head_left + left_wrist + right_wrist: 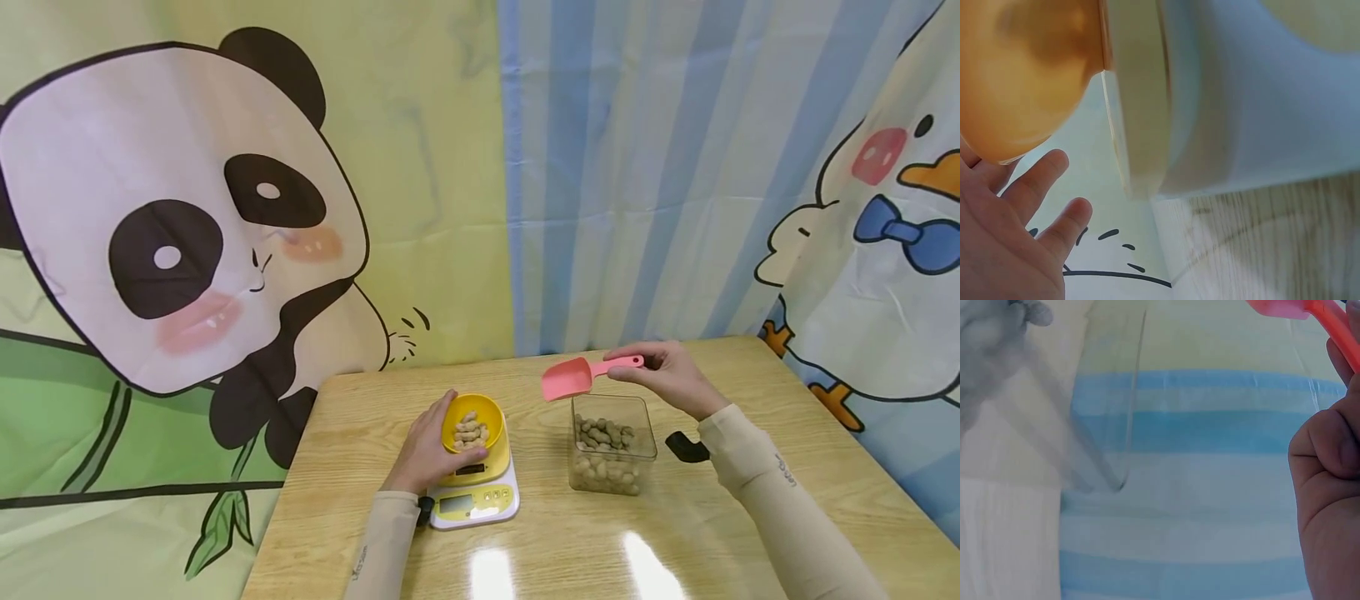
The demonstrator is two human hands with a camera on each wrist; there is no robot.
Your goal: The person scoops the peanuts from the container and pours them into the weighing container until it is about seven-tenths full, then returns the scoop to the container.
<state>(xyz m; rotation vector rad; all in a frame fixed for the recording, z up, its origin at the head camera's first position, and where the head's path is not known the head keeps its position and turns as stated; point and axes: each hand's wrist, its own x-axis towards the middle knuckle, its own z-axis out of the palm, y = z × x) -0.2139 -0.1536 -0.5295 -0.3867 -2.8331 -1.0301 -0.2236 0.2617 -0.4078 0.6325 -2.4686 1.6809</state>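
On the left of the table, a yellow bowl [491,410] with peanuts [470,432] sits on a yellow-and-white kitchen scale [491,504]. My left hand [426,450] holds the bowl's left side, thumb along the near rim and fingers toward the far rim; in the left wrist view, two fingers [1038,184] stand spread just off the bowl [1029,81]. My right hand [667,375] pinches the handle of a pink scoop [570,379], raised above the far left of a clear container [611,471]. I see nothing in the scoop. Peanuts [603,435] partly fill the container.
The wooden table [360,500] ends at a hanging cloth backdrop [450,250] with a panda and a duck printed on it. Between the scale and the container lies a strip of bare tabletop. Black wrist cameras [686,447] jut from both sleeves.
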